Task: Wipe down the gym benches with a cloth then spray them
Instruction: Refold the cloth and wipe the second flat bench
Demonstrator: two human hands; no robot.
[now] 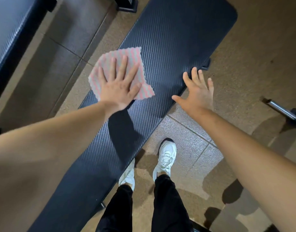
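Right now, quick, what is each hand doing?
Left hand: open, flat fingers pressing the pink-and-grey striped cloth onto the dark ribbed bench pad.
Right hand: open, fingers spread, holding nothing.

Left arm extended forward; left hand (119,84) held flat, palm down, fingers straight and spread. Right arm extended; right hand (196,91) held palm down, fingers splayed.

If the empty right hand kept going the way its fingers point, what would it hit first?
Probably the near edge of the bench: the right hand points its spread fingers at it and looks close. Height is unclear, so the hand might instead pass over it.
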